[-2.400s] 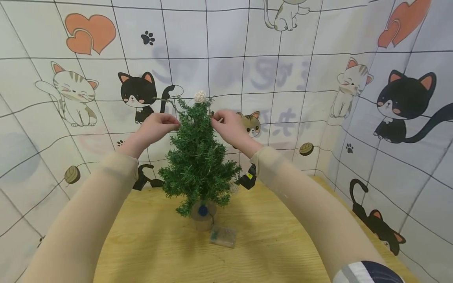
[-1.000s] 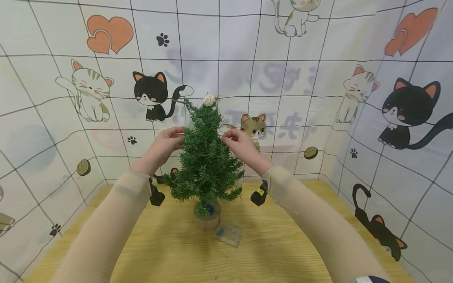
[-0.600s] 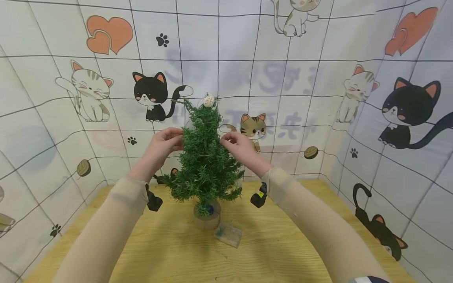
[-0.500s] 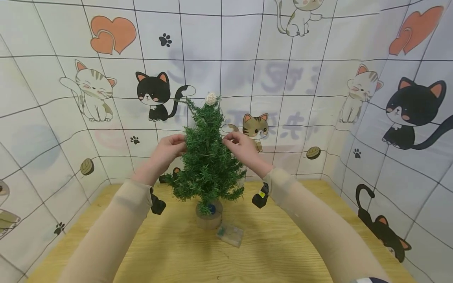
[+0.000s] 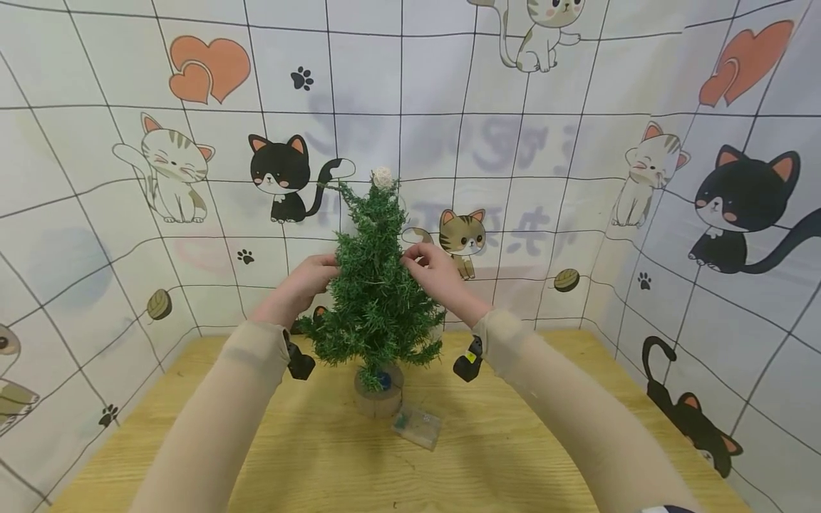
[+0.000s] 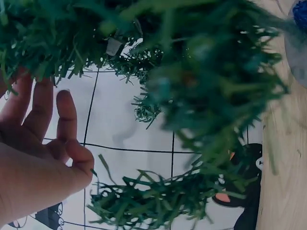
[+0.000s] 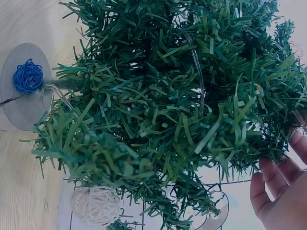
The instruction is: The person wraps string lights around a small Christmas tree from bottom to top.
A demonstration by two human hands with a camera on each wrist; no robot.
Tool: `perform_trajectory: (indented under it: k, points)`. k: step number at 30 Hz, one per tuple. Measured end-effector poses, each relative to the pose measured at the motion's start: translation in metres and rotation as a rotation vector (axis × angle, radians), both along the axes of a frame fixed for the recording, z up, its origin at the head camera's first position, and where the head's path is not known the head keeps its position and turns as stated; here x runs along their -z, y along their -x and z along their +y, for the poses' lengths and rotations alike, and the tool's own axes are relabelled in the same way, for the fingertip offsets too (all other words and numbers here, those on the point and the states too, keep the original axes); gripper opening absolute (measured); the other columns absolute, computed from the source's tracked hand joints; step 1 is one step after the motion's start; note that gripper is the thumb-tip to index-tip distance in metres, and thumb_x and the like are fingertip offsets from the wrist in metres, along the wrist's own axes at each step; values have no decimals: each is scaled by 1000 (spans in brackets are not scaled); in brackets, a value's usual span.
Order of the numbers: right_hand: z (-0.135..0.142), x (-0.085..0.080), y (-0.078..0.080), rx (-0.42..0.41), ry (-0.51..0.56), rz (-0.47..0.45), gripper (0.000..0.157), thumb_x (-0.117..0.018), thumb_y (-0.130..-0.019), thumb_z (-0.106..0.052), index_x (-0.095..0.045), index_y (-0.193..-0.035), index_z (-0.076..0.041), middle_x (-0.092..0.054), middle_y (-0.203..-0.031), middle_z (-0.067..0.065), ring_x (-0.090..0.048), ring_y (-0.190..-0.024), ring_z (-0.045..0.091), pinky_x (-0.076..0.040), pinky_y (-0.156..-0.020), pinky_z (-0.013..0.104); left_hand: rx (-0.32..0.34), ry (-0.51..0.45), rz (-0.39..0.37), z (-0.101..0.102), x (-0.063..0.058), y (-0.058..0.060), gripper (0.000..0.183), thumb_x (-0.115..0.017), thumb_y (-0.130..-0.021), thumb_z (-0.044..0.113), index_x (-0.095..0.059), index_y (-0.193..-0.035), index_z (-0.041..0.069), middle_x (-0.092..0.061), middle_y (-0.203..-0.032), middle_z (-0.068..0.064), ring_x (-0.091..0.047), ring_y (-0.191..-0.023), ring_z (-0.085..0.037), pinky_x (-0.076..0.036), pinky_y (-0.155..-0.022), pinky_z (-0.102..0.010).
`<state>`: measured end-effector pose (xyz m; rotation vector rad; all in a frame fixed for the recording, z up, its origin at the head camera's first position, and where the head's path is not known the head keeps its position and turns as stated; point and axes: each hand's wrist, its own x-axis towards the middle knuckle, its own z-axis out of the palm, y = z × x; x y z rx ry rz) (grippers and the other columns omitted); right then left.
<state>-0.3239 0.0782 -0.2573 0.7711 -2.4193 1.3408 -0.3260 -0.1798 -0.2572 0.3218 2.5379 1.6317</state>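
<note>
A small green artificial Christmas tree [image 5: 378, 285] stands upright on a round base [image 5: 378, 400]. A white woven ball [image 5: 382, 178] sits at its top; another white ball [image 7: 96, 205] hangs among lower branches, and a blue ball [image 7: 28, 76] sits by the trunk. Thin clear wire [image 7: 196, 67] runs through the needles. At the tree's left side, my left hand [image 5: 308, 281] reaches in with fairly straight fingers, tips hidden by needles. Opposite it, my right hand [image 5: 439, 274] has thumb and index finger close together at the branches; I cannot tell whether they pinch anything.
A flat clear case [image 5: 417, 426] lies on the wooden table [image 5: 308, 463] in front of the base. Cat-printed cloth [image 5: 513, 92] hangs close behind and at both sides. Black wrist cameras [image 5: 468, 363] hang below the cuffs.
Both hands have come down from near the treetop to mid-height. Lately the left hand has dropped slightly and reached farther behind the branches; the right hand has hardly moved.
</note>
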Motion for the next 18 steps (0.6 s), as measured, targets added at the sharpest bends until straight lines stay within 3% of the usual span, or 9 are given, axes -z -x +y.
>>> perform_trajectory:
  k: [1,3,4,5,6,7,8,12,18]
  points:
    - [0,0,0,2,2,3,17,-55,-100,-20,-64,-106,-8,-59,-110,7,-56,-95,27,-45,-71,39,3,25,2,1,-1,2,51,-35,-104,13,-23,-151,-4,-11,-158,-21,-30,-135,-37,-24,-110,-51]
    - [-1,1,1,3,7,8,16,-55,-100,-20,-64,-105,-8,-59,-109,7,-56,-94,28,-44,-71,39,9,80,11,2,-3,5,43,-34,-103,10,-34,-141,-10,-30,-146,-28,-51,-109,-31,-34,-100,-46]
    - [-1,1,1,1,8,7,16,-55,-100,-20,-64,-105,-7,-59,-109,7,-56,-94,28,-44,-70,39,15,103,19,2,-4,7,32,-34,-102,9,-43,-124,-13,-40,-130,-28,-53,-88,-25,-37,-91,-42]
    - [-1,1,1,0,8,5,16,-55,-100,-20,-64,-105,-7,-59,-109,7,-56,-94,28,-43,-70,39,22,118,27,2,-5,9,20,-34,-102,6,-46,-101,-9,-45,-110,-25,-45,-72,-20,-35,-81,-39]
    - [-2,1,1,-1,7,3,16,-55,-100,-20,-63,-105,-7,-59,-109,7,-56,-94,27,-44,-70,39,36,131,34,2,-7,10,18,-33,-101,5,-38,-85,-2,-40,-96,-18,-33,-65,-18,-31,-76,-38]
    - [-1,1,1,-1,8,2,16,-55,-100,-20,-63,-106,-7,-58,-109,7,-56,-94,27,-44,-70,39,48,137,45,2,-8,11,23,-34,-99,3,-29,-77,6,-36,-92,-13,-26,-65,-17,-28,-74,-39]
    - [-1,0,1,0,4,3,16,-55,-100,-20,-63,-106,-7,-58,-109,7,-56,-94,27,-44,-71,39,66,137,49,1,-9,12,28,-35,-99,2,-21,-76,10,-29,-88,-9,-28,-66,-16,-30,-73,-39]
    - [0,-2,0,9,-19,-5,19,-55,-100,-22,-65,-108,-9,-59,-110,6,-57,-94,25,-45,-70,39,141,118,75,-7,-12,10,31,-37,-96,-1,-22,-72,11,-27,-84,-7,-25,-72,-20,-31,-77,-41]
    - [3,-5,-2,0,-27,-5,23,-55,-100,-26,-66,-111,-9,-59,-114,6,-57,-95,24,-47,-73,40,192,187,187,-15,-25,1,35,-43,-92,1,-28,-63,11,-21,-64,0,-19,-57,-18,-25,-63,-36]
